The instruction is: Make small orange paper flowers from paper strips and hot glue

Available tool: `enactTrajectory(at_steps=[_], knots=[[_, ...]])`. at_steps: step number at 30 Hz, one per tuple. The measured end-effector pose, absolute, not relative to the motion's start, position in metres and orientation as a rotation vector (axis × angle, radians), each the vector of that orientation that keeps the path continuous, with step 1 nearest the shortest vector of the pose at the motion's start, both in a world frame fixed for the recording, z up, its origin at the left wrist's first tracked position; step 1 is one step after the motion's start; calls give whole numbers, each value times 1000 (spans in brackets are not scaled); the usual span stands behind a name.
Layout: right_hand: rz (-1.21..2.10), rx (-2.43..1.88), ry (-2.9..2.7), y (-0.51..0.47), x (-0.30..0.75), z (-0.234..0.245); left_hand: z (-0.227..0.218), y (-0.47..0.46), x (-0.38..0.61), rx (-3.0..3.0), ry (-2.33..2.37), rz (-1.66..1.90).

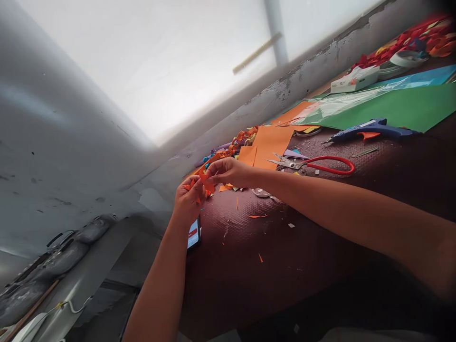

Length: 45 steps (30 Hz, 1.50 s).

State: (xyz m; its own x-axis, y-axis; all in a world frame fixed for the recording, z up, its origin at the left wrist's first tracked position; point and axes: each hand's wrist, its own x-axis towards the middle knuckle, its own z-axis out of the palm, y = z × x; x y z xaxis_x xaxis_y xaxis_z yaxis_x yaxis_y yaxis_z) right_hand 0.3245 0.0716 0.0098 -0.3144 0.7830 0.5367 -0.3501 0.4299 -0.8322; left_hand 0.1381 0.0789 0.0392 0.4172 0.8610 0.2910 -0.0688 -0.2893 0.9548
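Both hands meet on an orange paper strip (205, 179), held above the table edge well away from the red-handled scissors (322, 165), out past their blade tips. The left hand (188, 202) has its fingers curled closed around the strip's lower end, and the right hand (230, 172) pinches the upper end between thumb and fingertips. A paper chain (228, 151) of orange and mixed colours runs from the strip back toward the scissors. A lit phone (193, 234) lies on the brown table (285, 256) under the left hand, farther from the scissors than the strip. An orange sheet (271, 142) lies just beside the scissors' blades, a blue glue gun (370, 129) near their handles.
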Motion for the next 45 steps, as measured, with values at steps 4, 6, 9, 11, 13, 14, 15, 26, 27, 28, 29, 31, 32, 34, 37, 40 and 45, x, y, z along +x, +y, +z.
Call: enactTrajectory(at_steps=[4, 6, 9, 11, 13, 14, 15, 26, 27, 28, 29, 31, 32, 34, 37, 40, 45], knots=[[1217, -399, -1453, 73, 326, 9, 39, 81, 135, 1597, 704, 1073], [1232, -397, -1446, 73, 326, 10, 37, 84, 134, 1601, 698, 1123], [1246, -410, -1434, 71, 327, 12, 35, 87, 135, 1622, 700, 1164], [1257, -426, -1434, 69, 327, 13, 35, 86, 135, 1646, 695, 1131], [1266, -435, -1438, 66, 328, 13, 35, 84, 136, 1668, 680, 1079], [1270, -435, -1442, 66, 328, 13, 35, 83, 136, 1676, 673, 1058], [1274, -434, -1447, 65, 329, 13, 35, 82, 136, 1682, 668, 1043], [1152, -561, -1371, 75, 320, 6, 33, 81, 141, 1700, 733, 1114], [1133, -566, -1369, 75, 319, 5, 33, 82, 141, 1702, 747, 1131], [1120, -568, -1374, 75, 318, 5, 32, 83, 141, 1705, 762, 1148], [1112, -567, -1383, 74, 318, 6, 32, 84, 140, 1710, 777, 1165], [1094, -567, -1416, 71, 319, 6, 31, 85, 138, 1720, 811, 1193], [1079, -570, -1438, 69, 319, 7, 31, 86, 137, 1726, 826, 1202], [1037, -576, -1489, 64, 321, 9, 31, 86, 136, 1740, 849, 1212], [964, -594, -1554, 56, 323, 12, 32, 84, 137, 1765, 861, 1202], [911, -619, -1583, 54, 323, 13, 32, 81, 140, 1792, 865, 1182], [885, -651, -1586, 60, 321, 8, 32, 80, 141, 1811, 870, 1162]])
